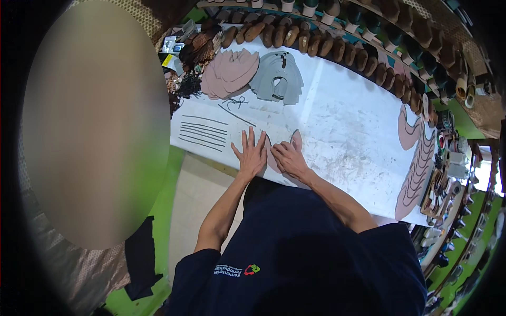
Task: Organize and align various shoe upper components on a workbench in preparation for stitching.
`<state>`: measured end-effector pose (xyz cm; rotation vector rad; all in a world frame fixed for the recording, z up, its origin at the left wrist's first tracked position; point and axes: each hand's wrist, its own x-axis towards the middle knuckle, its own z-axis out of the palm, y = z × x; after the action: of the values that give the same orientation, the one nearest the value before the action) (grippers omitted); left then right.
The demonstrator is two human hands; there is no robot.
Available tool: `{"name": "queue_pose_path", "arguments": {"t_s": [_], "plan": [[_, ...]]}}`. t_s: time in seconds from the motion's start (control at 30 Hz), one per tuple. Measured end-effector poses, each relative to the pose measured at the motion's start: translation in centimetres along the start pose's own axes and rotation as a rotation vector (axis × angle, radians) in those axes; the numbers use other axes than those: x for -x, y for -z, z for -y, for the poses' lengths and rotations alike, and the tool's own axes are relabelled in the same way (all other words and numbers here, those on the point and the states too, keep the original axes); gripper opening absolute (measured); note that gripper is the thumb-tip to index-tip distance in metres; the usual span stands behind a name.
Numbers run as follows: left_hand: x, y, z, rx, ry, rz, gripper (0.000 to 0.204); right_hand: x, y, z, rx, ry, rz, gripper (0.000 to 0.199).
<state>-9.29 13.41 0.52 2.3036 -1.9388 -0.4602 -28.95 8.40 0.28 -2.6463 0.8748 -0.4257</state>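
A U-shaped pink shoe-upper piece lies on the white table near its front edge, mostly covered by my hands. My left hand rests flat with its fingers spread, its inner side beside the piece's left arm. My right hand has its fingers bent and bunched together, pressing on the piece between its two arms. What sits under those fingertips is hidden. Left of my hands, several thin dark strips lie in a row, and a few loose strips lie further back.
Pink pieces and grey pieces are fanned in piles at the back. More pink pieces overlap along the table's right end. Brown shoe lasts line the back edge. A blurred shape fills the left side.
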Motion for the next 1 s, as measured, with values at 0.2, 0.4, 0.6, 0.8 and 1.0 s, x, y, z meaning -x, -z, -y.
{"name": "queue_pose_path", "arguments": {"t_s": [0.2,0.4,0.6,0.8,1.0], "plan": [[-1.6,0.1,1.0,-0.05,-0.039,0.093,0.072,0.0,-0.2,0.8,-0.013,-0.084,-0.009,0.041],[-1.4,1.8,0.7,0.099,0.003,0.04,0.085,2.6,0.4,0.7,0.103,-0.593,-0.217,0.039],[0.2,1.8,2.6,0.012,-0.069,0.127,0.083,3.5,0.7,1.6,0.221,-0.899,-0.247,0.039],[-0.3,1.0,3.1,0.054,-0.266,0.087,0.061,2.0,-0.8,3.3,0.221,-0.975,-0.285,0.032],[-1.7,0.5,3.1,0.397,0.037,0.075,0.03,0.6,-0.6,4.1,0.067,-1.145,-0.476,0.017]]}}
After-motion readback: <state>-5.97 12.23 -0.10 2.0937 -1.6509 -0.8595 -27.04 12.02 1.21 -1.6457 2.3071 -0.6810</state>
